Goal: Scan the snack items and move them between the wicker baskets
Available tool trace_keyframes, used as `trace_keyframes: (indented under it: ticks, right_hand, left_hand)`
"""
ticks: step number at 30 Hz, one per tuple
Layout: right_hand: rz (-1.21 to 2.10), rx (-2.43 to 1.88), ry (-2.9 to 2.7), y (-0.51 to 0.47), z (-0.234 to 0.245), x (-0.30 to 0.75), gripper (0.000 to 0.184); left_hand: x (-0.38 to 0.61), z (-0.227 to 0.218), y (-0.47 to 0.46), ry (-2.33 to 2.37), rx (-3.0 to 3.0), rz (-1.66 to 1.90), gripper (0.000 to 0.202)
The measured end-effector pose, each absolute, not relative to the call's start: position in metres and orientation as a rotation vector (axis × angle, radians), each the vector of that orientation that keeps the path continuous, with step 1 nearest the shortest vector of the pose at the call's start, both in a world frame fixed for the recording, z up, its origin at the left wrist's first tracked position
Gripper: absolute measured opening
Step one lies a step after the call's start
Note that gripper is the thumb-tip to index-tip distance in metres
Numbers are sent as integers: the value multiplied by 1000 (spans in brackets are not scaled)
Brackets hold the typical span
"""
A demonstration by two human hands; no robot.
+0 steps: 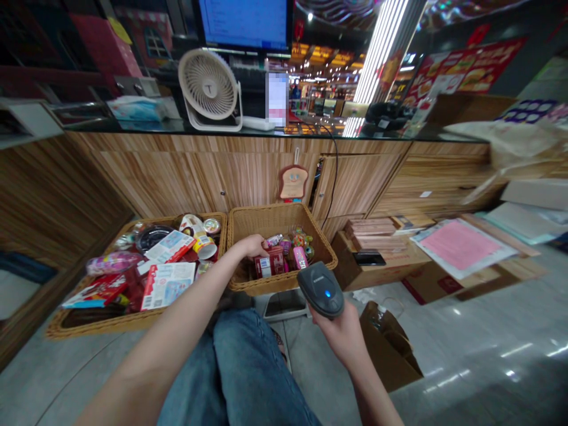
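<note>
My right hand [339, 328] is wrapped round a dark grey barcode scanner [320, 287] with a blue light lit on its top. The scanner is held up in front of the near right corner of the middle wicker basket [252, 218]. Inside that basket, my left hand [252, 245] grips a dark red box [276, 260] at its upper left; a white barcode label faces me. Its fingertips are partly hidden. Beside the box lie a pink package [300, 258] and several small colourful items [303, 238].
A fuller wicker basket [213, 219] of packaged goods stands on the left. Behind are wooden cabinets [177, 177] and a counter with a white fan [208, 86] and monitor [244, 23]. Cardboard boxes [355, 266], a black phone [370, 258] and a brown paper bag [386, 349] are on the right.
</note>
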State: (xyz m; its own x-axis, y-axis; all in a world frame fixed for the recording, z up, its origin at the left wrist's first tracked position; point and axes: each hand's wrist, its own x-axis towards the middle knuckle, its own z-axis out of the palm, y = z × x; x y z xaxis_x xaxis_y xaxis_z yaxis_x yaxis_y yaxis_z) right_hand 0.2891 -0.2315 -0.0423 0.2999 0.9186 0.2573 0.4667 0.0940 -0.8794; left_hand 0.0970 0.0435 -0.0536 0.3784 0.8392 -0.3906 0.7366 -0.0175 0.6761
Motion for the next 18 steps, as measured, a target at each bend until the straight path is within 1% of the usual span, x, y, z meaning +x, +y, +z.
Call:
trace_keyframes:
  ticks: [5,10,14,18]
  right_hand:
    - [550,-1520,-1335,-232,-45,282,22]
    - [558,-1482,-1375,-231,-42,270,20]
    - [550,-1437,-1411,-230,-32,261,18]
    - [555,-1422,-1482,-230,-26,254,16]
  left_hand:
    - [84,-37,21,1256,1559,559,27]
    - [77,-25,-13,1090,1365,977,50]
    - [72,-21,-43,1026,1177,1173,60]
    - [68,-16,-62,953,1045,1264,59]
